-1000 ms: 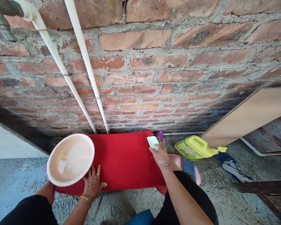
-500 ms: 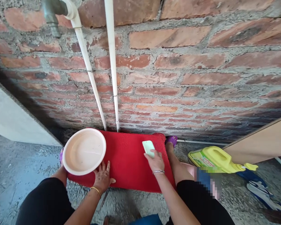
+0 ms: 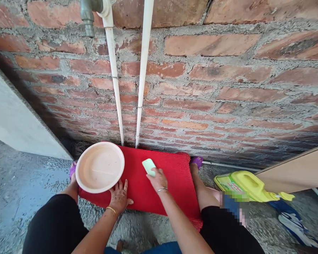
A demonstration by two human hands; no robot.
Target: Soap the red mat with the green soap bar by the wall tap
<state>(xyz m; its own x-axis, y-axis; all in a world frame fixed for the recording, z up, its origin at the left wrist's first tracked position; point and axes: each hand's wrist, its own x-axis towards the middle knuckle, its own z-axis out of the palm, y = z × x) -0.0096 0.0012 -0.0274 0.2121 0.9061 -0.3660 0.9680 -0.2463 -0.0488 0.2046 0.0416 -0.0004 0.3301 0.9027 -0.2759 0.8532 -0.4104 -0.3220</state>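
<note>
The green bar is at the middle of the red cloth, held in the right hand; a loose grip could drop it. The left hand, spread wide, rests beside the basin, which a tugged cloth might tip.

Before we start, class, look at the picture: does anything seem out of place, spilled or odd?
Yes. On the floor at the right, the yellow jug appears tipped onto its side, its neck towards a blue-and-white shoe; such jugs usually stand upright. The floor at the left looks wet; the source isn't clear.
</note>
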